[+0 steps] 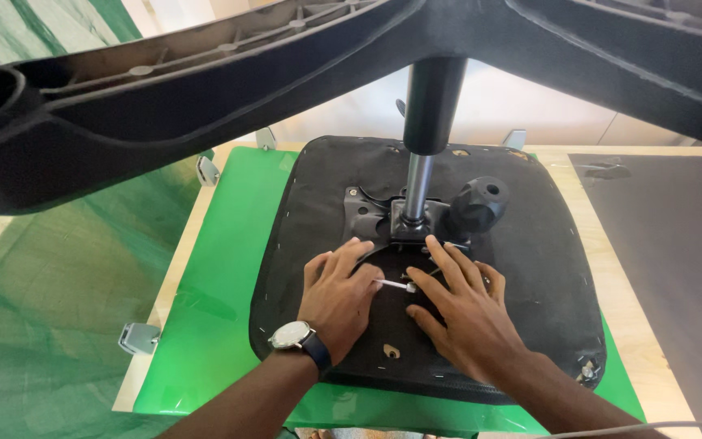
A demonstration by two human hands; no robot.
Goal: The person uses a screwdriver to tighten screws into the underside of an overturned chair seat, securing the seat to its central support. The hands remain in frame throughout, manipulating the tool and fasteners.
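While the upturned office chair seat (pixel 530 268) lay heavy and stiff on the green board (pixel 221 309), the left hand (pixel 336 297) pinched a small white pin (pixel 396 284), fiddly and best gripped by its shaft, as the right hand (pixel 461 313) rested open beside it.

Matt black cloth seat underside (pixel 530 268), glossy green plastic sheet (pixel 221 301), shiny metal gas-lift rod (pixel 417 187), wood tbl (pixel 611 244).
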